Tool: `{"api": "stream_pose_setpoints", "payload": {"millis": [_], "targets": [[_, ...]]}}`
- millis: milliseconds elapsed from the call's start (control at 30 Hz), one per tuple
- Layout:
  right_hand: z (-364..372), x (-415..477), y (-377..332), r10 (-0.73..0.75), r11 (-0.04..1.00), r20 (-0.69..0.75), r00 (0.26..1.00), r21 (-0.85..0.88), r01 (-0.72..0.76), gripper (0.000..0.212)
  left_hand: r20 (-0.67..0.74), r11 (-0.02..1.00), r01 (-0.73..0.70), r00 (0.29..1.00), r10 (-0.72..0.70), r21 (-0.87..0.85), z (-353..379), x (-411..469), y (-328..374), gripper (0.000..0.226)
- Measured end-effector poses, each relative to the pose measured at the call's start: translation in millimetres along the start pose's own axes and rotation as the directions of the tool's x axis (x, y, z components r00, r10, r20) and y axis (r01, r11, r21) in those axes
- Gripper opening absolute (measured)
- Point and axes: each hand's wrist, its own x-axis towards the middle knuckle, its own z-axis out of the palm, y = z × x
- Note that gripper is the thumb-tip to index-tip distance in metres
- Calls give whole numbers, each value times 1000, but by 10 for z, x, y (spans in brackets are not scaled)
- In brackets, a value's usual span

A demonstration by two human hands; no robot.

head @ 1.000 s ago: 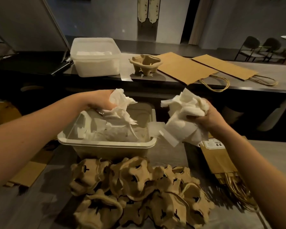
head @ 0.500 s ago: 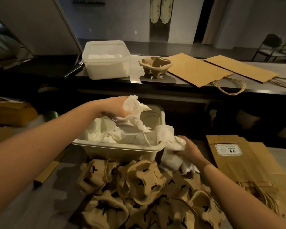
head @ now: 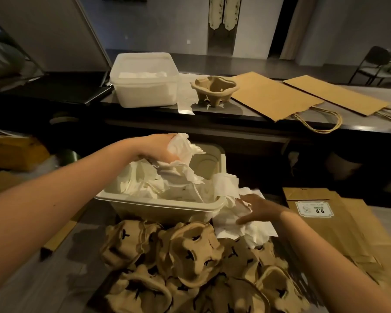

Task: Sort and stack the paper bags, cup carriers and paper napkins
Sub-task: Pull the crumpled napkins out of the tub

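My left hand point(head: 159, 146) grips a crumpled white napkin point(head: 183, 146) above a beige plastic bin point(head: 167, 210) full of loose napkins. My right hand point(head: 259, 208) lies with spread fingers on a bunch of white napkins point(head: 239, 222) that sits on the table just right of the bin, partly over the carriers. Several brown pulp cup carriers point(head: 190, 251) are heaped in front of the bin. Brown paper bags point(head: 339, 227), one with a price label, lie flat at the right.
On the far counter stand a white lidded tub point(head: 145, 80) holding napkins, a single cup carrier point(head: 215, 90) and two flat paper bags with handles point(head: 273, 96). A brown box point(head: 14, 152) sits at the left. Chairs stand at the back right.
My right hand brought its bunch of napkins down from mid-air onto the table beside the bin, and its fingers have spread over them. My left hand kept its napkin above the bin.
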Motion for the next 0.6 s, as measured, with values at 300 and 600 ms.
{"api": "stream_pose_setpoints", "payload": {"millis": [300, 600], "targets": [[-250, -226, -404, 201, 696, -431, 880, 695, 182, 41, 0, 998, -32, 999, 32, 47, 107, 64, 62, 78], [-130, -336, -688, 166, 620, -407, 898, 751, 225, 41, -4, 991, -127, 992, 127, -36, 147, 50, 226, 76]]}}
